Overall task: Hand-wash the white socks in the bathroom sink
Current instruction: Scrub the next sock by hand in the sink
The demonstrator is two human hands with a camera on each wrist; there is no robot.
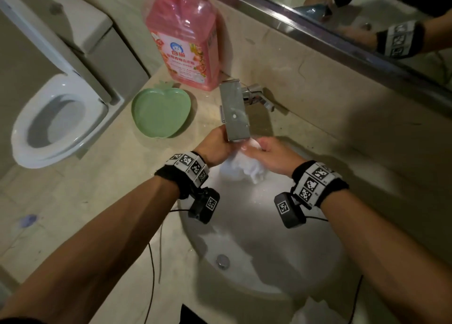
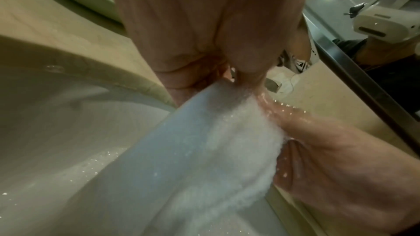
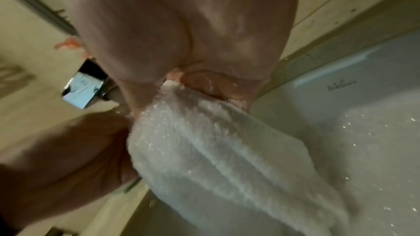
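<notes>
Both hands hold a wet white sock [image 1: 242, 168] under the flat chrome faucet spout [image 1: 234, 113], above the back of the white sink [image 1: 269, 245]. My left hand [image 1: 217, 145] grips the sock's upper end from the left. My right hand [image 1: 269, 152] grips it from the right, fingers wet. In the left wrist view the sock [image 2: 204, 150] hangs down from my left hand [image 2: 227, 74], with the right hand [image 2: 329, 150] beside it. In the right wrist view the sock [image 3: 216, 150] glistens with water below my right hand [image 3: 181, 78].
A pink detergent bottle [image 1: 183, 42] stands at the back of the beige counter, with a green apple-shaped dish [image 1: 160, 113] in front of it. The sink drain [image 1: 222, 261] lies near the front. A toilet [image 1: 56, 123] sits left of the counter. A mirror [image 1: 367, 17] runs along the back wall.
</notes>
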